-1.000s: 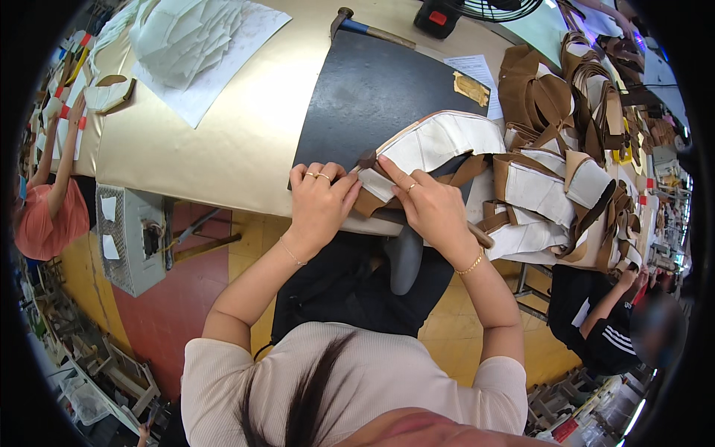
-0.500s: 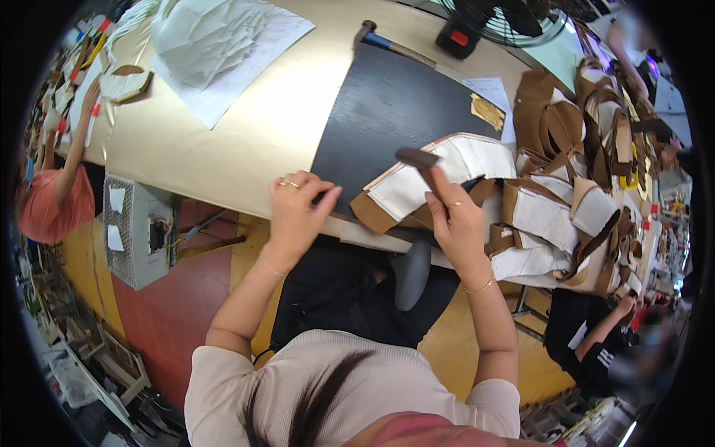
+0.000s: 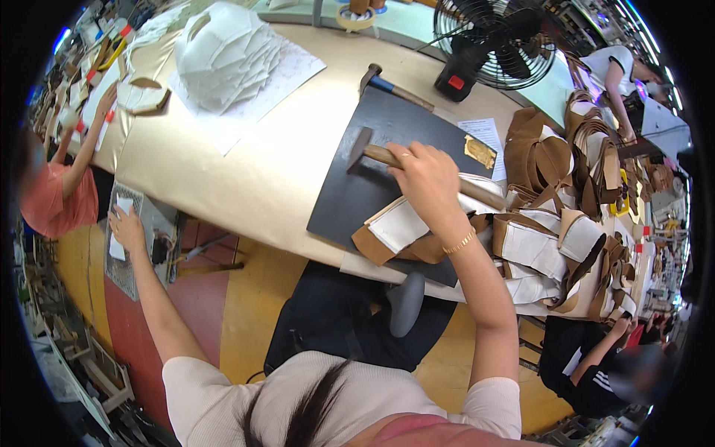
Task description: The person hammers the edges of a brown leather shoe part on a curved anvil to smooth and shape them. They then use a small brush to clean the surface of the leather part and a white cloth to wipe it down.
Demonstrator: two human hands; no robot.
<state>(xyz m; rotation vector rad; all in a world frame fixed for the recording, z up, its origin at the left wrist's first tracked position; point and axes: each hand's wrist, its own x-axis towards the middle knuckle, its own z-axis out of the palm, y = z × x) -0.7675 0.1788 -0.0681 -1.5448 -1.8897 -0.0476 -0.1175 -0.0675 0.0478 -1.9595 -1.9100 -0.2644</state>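
Wooden-handled hammer (image 3: pixel 387 155) clasped in right hand (image 3: pixel 428 175) grip, above brown-white leather piece (image 3: pixel 398 227), left hand (image 3: pixel 126 229) spread wide.

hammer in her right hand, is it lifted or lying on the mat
Lifted. The right hand grips the handle of the hammer, whose head hangs above the black mat, beside the tan and white piece.

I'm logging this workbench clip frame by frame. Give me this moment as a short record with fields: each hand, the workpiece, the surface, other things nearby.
right hand: right hand grips a hammer by its wooden handle, head over the black mat
left hand: left hand reaches down left of the table to a grey box
workpiece: brown and white leather piece on the mat
surface: beige table
nearby: second hammer, black fan, stack of white pieces
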